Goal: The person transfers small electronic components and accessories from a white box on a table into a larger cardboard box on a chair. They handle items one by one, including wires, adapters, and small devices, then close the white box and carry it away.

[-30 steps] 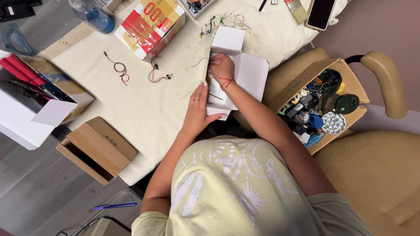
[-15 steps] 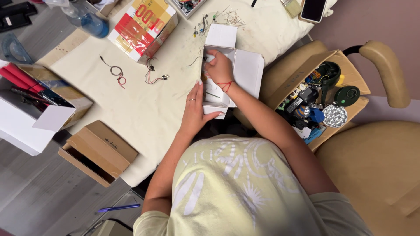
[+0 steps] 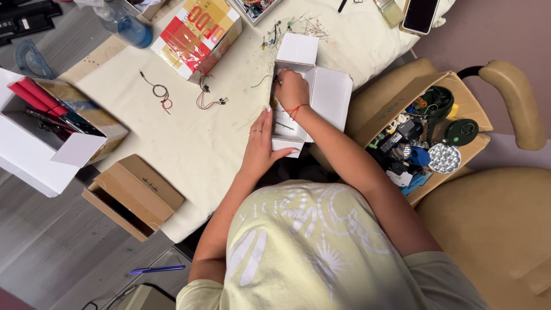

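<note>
The head camera looks straight down on a person in a pale yellow patterned shirt (image 3: 321, 252) leaning over a worktop (image 3: 189, 143) covered with a cream cloth. A small white cardboard box (image 3: 321, 95) with its flaps spread open sits at the near edge of the worktop, toward its right side, directly in front of the person. The right hand (image 3: 291, 89), with a thin red string at the wrist, is curled inside the open box, its fingers bent down into it; what they pinch, if anything, cannot be made out. The left hand (image 3: 261, 143) lies flat and spread against the left side of the box, fingers extended and touching its wall, steadying it. Left of the box, on the bare cloth, lie two small coils of thin wire (image 3: 209, 97). Toward the far edge stands a red and yellow carton (image 3: 198, 34), with a blue plastic bottle (image 3: 123, 23) beside it at the far left corner. Small loose electronic parts (image 3: 298, 26) are scattered just beyond the white box. A dark phone (image 3: 420, 14) rests at the far right corner. Off the right edge, a brown cardboard box (image 3: 422, 135) full of mixed small gadgets sits on a tan armchair (image 3: 505, 218). Below the left edge, an empty brown box (image 3: 135, 195) is on the floor.
</note>
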